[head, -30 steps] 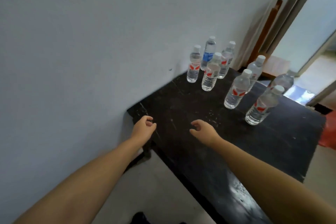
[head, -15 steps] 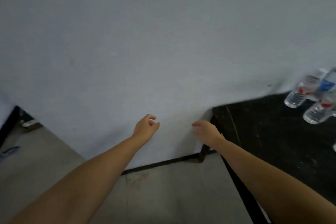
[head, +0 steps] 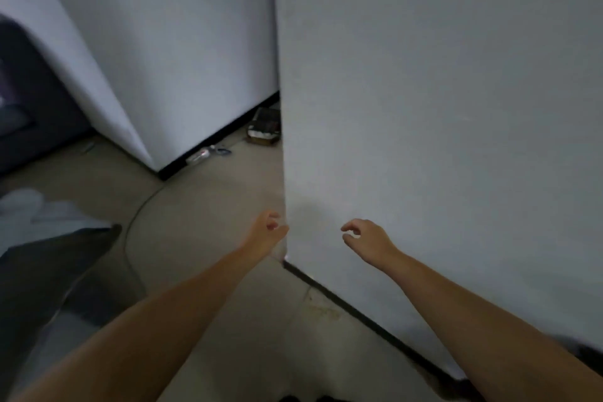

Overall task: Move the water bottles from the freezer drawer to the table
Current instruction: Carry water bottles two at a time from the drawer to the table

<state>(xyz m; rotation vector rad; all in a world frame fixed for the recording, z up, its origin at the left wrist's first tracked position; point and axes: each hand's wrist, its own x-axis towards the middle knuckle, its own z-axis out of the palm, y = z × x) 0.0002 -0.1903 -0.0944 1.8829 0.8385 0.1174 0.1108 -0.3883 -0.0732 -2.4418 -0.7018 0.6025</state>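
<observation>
The biggest change is the view itself. A second ago the black worktop with its cluster of water bottles filled the right of the frame; half a second ago only its corner and a few bottles showed; now both are out of sight. The head has swung left, away from the drop-off place.

What fills the frame now is a pale wall [head: 440, 108] on the right, whose outer corner runs down the middle to a dark skirting strip [head: 359, 310] at the floor. Past that corner, a second white surface [head: 156, 42] with a black base stands on the left; it may be an appliance side or another wall, and I cannot tell which. The beige floor [head: 202, 238] carries some small clutter in the gap behind the corner: a dark box-like thing [head: 264, 127] and a blurred scrap beside it.

No freezer drawer shows, and no bottle is in view, so the task's things are either back on the worktop or in the drawer ahead.

The left hand [head: 266, 232] hangs just beside the wall corner, fingers loosely curled, holding nothing. The right hand [head: 365, 238] hovers in front of the wall, fingers relaxed and slightly bent, also holding nothing.

My reading: one delivery is over and the person is heading back for another load, with both hands free to take bottles.
</observation>
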